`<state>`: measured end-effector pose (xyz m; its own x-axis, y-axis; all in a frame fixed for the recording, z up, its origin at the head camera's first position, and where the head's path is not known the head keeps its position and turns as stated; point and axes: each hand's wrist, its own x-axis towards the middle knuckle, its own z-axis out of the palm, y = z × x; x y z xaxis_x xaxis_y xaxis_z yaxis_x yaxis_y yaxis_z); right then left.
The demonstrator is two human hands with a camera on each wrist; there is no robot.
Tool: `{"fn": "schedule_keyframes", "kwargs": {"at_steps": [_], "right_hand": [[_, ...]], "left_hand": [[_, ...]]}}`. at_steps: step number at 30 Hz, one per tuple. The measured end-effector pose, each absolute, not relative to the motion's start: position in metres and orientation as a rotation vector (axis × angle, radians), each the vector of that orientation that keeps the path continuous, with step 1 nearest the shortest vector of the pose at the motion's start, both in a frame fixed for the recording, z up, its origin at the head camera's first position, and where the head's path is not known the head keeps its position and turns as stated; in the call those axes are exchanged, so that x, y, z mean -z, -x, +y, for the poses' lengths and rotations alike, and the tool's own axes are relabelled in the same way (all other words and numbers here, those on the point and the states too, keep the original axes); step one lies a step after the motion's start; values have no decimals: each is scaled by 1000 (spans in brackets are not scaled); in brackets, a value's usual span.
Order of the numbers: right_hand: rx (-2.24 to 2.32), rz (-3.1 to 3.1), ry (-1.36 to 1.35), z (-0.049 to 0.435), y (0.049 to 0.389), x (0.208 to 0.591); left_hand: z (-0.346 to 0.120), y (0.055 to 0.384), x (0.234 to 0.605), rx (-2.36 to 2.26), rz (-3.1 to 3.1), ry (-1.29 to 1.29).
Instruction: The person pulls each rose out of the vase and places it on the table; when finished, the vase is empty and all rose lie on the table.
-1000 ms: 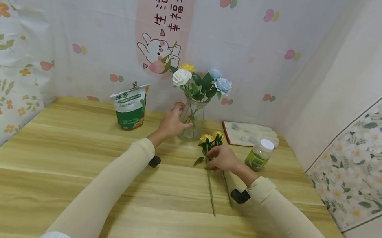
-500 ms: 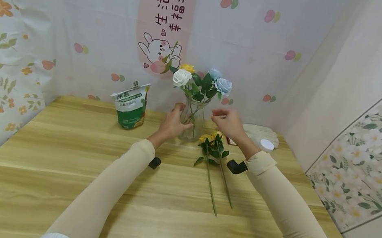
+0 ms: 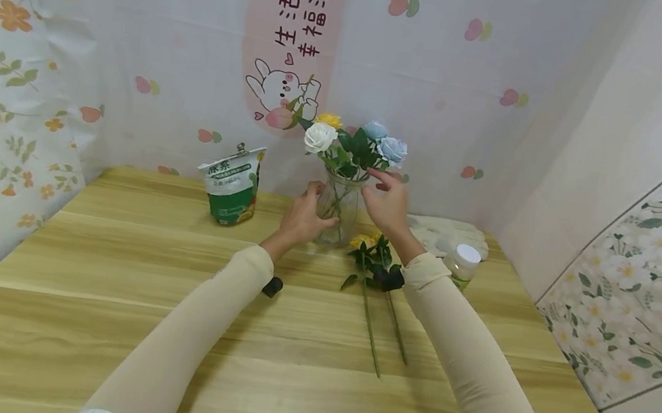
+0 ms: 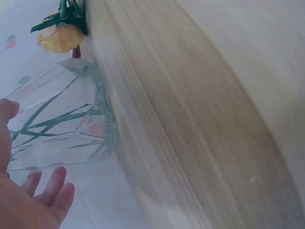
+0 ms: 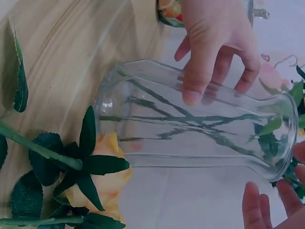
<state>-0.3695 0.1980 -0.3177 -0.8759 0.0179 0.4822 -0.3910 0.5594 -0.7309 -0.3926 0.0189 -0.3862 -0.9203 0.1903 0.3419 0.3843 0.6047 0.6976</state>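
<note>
A clear glass vase [image 3: 345,208] stands near the back of the table, holding a white rose [image 3: 320,138], a yellow flower [image 3: 329,120] and blue roses [image 3: 392,150]. My left hand [image 3: 300,217] grips the vase from the left, its thumb across the front and its fingers reaching behind. Beside the vase's rim, on the right, is my right hand [image 3: 388,204], fingers extended and nothing pinched between them; whether they touch the glass is unclear. Two yellow roses [image 5: 102,183] lie on the table below my right wrist, their green stems [image 3: 372,330] pointing towards me.
Left of the vase stands a green and white pouch [image 3: 232,193] with a clip on top. To the right are a white-capped jar [image 3: 464,263], partly behind my sleeve, and a pale glove [image 3: 449,235]. A printed curtain [image 3: 202,37] hangs behind the table.
My right hand has left the yellow roses on the table, risen, and moved left to the vase's rim. The left hand has kept its hold on the vase.
</note>
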Motion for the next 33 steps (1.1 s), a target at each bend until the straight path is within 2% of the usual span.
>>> {"fn": "schedule_keyframes", "kwargs": {"at_steps": [8,33], "right_hand": [[-1177,-2376,-324,192,372,320],[-1350,-1909,-247,184,375,303]], "left_hand": [[21,391,385,1212,-2622,440],[24,389,384,1220,-2627,429]]}}
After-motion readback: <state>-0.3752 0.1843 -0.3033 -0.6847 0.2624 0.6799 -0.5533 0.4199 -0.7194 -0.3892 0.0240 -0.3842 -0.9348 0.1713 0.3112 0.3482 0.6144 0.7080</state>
